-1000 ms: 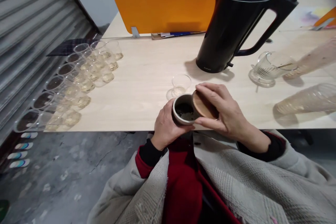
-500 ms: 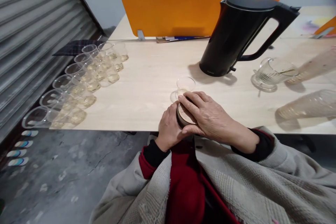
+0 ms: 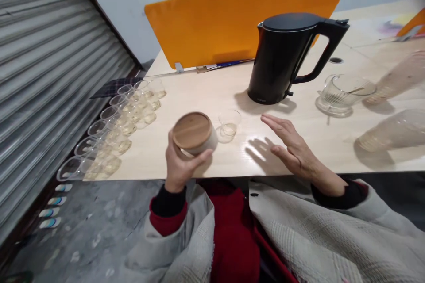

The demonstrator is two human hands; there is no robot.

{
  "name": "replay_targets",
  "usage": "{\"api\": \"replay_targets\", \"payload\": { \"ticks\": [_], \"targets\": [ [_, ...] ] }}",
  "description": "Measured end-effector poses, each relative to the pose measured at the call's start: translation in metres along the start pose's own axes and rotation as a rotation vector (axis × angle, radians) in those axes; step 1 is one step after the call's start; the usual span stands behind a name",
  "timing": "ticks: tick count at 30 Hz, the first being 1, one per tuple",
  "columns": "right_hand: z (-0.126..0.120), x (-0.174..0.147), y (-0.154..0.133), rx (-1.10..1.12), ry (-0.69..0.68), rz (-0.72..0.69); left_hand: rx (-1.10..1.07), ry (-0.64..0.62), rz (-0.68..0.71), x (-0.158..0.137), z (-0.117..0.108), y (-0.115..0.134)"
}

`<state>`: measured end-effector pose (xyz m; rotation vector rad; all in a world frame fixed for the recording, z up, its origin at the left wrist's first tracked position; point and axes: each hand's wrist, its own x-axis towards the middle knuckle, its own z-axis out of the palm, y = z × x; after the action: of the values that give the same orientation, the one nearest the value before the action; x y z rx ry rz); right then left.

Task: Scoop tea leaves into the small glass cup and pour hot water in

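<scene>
Far L: rows of clear plastic cups [image 3: 121,146] on the bench [image 3: 189,95], yellowish at the bottom; can't tell if that's liquid. Next, L grip [image 3: 177,168]: clamped round the lidded jar [image 3: 209,142], thumb along the near side, fingers mostly hidden behind. Jar's over the front of the bench, just L of a single clear cup [image 3: 229,128]; can't tell if its base touches down.

Jar looks: round, squat, pale greyish wall, flat wooden lid [image 3: 192,131] w/ brown grain, seated on top, whole thing tipped a bit. Contents n/a, lid covers them.

R grip [image 3: 295,150]: fingers and thumb apart, nothing held, over the bench nr the front edge, well apart from jar. Black kettle [image 3: 277,59] stands beyond it; ribbed glass cup [image 3: 345,93] further R.

Step, prob.: closed jar carried one-handed. Next move calls for a firm L hold, jar lvl, and clearance from that light single cup.
</scene>
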<state>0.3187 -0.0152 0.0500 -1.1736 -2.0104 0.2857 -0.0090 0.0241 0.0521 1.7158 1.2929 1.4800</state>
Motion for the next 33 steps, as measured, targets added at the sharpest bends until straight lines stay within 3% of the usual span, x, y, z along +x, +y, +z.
{"api": "replay_targets", "payload": {
  "ticks": [4, 7, 11, 16, 20, 29, 33],
  "targets": [
    [0.005, -0.024, 0.039, -0.033, 0.000, 0.146, -0.105, -0.063, 0.081, 0.078, -0.001, -0.020],
    [0.009, -0.034, 0.053, -0.064, 0.010, 0.182, -0.115, -0.127, 0.095, 0.130, 0.021, -0.038],
    [0.013, -0.037, 0.057, -0.108, 0.023, 0.162, -0.174, -0.208, 0.052, 0.167, 0.062, -0.056],
    [0.017, -0.034, 0.056, -0.143, -0.021, 0.118, -0.271, -0.298, -0.036, 0.188, 0.104, -0.074],
    [0.015, -0.032, 0.053, -0.171, -0.067, 0.122, -0.307, -0.348, -0.070, 0.199, 0.123, -0.085],
    [0.015, -0.032, 0.051, -0.145, -0.090, 0.124, -0.261, -0.393, -0.117, 0.206, 0.126, -0.092],
    [0.003, -0.030, 0.057, -0.070, 0.001, 0.212, -0.278, -0.443, -0.135, 0.211, 0.123, -0.093]
  ]
}}
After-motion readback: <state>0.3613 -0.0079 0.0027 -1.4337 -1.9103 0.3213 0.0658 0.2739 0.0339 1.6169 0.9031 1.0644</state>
